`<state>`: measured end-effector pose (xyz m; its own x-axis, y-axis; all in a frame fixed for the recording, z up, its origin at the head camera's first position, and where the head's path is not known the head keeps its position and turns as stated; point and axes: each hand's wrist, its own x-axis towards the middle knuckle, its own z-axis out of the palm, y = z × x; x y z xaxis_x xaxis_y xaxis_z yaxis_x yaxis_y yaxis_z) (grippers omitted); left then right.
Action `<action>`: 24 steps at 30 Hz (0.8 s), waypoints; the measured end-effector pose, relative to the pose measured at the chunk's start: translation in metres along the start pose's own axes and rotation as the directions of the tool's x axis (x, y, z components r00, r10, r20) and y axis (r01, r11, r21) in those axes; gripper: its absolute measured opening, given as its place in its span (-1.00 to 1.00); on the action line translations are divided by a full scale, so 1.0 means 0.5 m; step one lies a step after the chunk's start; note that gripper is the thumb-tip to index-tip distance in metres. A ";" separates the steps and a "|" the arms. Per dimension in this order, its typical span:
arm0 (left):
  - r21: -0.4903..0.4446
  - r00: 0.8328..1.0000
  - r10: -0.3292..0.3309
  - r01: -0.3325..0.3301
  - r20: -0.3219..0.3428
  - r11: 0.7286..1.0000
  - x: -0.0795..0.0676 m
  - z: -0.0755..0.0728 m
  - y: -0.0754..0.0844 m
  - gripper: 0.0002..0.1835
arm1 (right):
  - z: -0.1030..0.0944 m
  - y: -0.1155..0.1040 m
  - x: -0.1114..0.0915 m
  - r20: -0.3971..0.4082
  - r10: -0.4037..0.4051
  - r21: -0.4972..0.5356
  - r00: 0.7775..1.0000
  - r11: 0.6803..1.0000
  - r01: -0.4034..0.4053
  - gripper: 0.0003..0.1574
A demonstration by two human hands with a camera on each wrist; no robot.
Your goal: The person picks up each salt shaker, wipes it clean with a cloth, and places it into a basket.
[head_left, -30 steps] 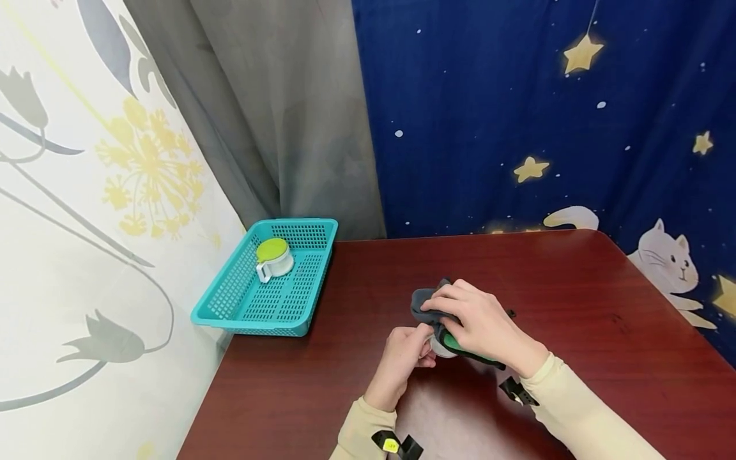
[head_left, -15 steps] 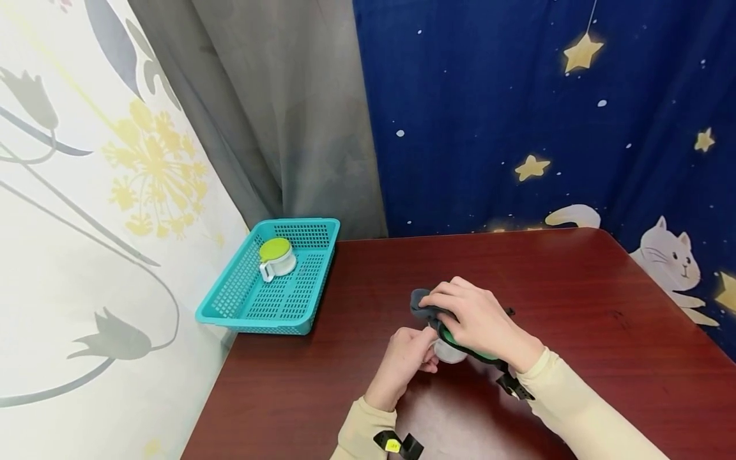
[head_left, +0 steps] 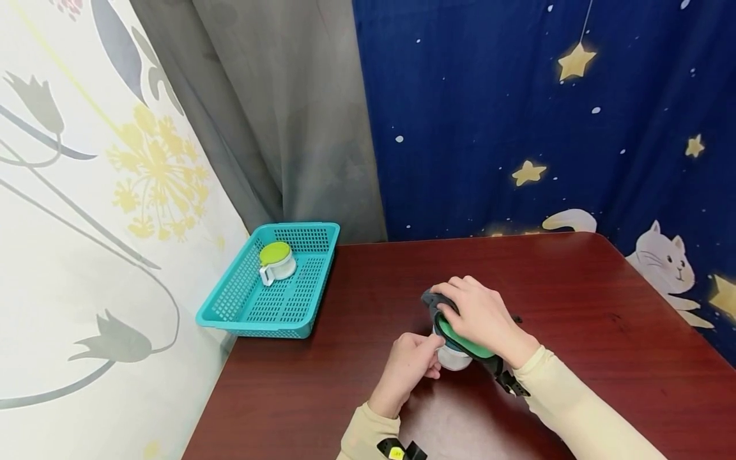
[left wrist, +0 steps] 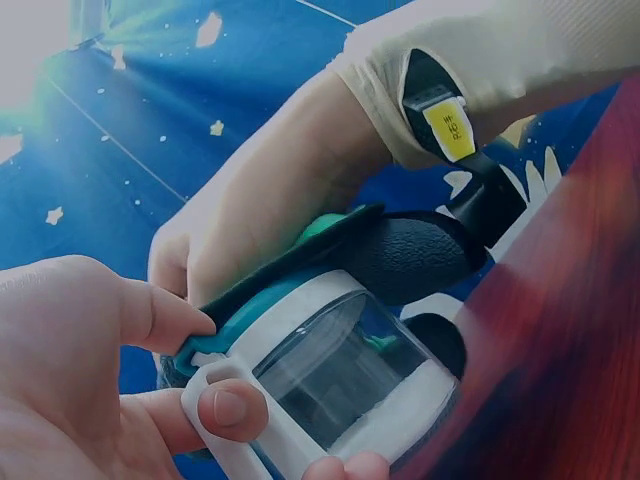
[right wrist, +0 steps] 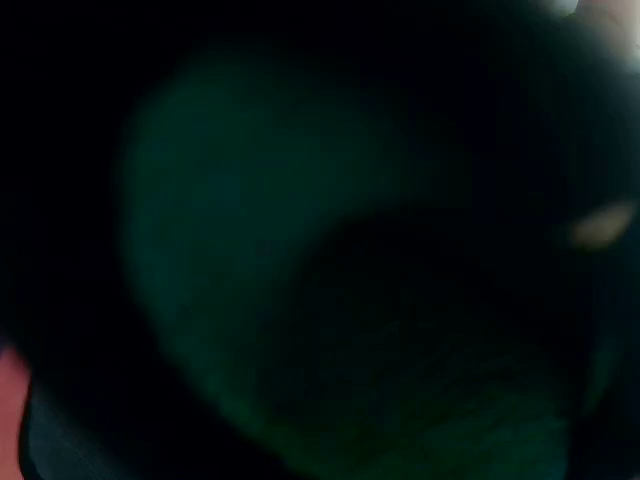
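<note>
In the head view my left hand (head_left: 409, 364) pinches the white handle (left wrist: 228, 440) of a clear jar (head_left: 454, 358) between thumb and fingers. The jar has a teal lid (left wrist: 255, 305), a white collar, and something white in its lower part. My right hand (head_left: 480, 313) holds a dark grey cloth piece with a green patch and black edging (head_left: 468, 344) over the lid. Its fingers curl over the cloth's far side. Beside the jar, the left wrist view shows a dark, leathery flap (left wrist: 415, 255). Dark green cloth (right wrist: 240, 200) fills most of the right wrist view.
At the left of the reddish-brown table (head_left: 356, 294) sits a turquoise basket (head_left: 253, 322). Inside it is a white jar with a lime-green lid (head_left: 276, 253). A patterned wall stands at the left, with grey and blue curtains behind the table.
The cloth's grey end has drawn in to the right under the right hand's fingers. More of the jar and its teal lid now shows beside the left hand.
</note>
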<state>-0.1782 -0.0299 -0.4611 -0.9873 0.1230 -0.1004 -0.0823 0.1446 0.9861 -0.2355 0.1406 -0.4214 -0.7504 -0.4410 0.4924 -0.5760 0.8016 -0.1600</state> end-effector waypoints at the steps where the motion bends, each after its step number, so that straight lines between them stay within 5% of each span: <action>1: -0.001 1.000 -0.004 0.004 0.000 1.000 -0.001 0.000 -0.001 -0.53 | 0.002 0.003 -0.001 0.004 0.018 0.002 1.000 1.000 -0.018 -0.67; 11: -0.007 1.000 -0.002 0.002 -0.004 1.000 -0.001 0.002 -0.011 -0.54 | 0.021 0.025 -0.011 0.021 0.160 0.077 0.987 0.984 -0.162 -0.69; 24: -0.017 0.999 -0.007 0.006 -0.051 1.000 0.009 0.003 -0.005 -0.51 | 0.022 0.043 -0.012 0.011 0.247 0.175 0.969 0.954 -0.245 -0.68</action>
<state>-0.1822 -0.0282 -0.4641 -0.9924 0.0713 -0.1003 -0.0906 0.1281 0.9876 -0.2471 0.1558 -0.4372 -0.8728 -0.2338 0.4285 -0.4223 0.8020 -0.4225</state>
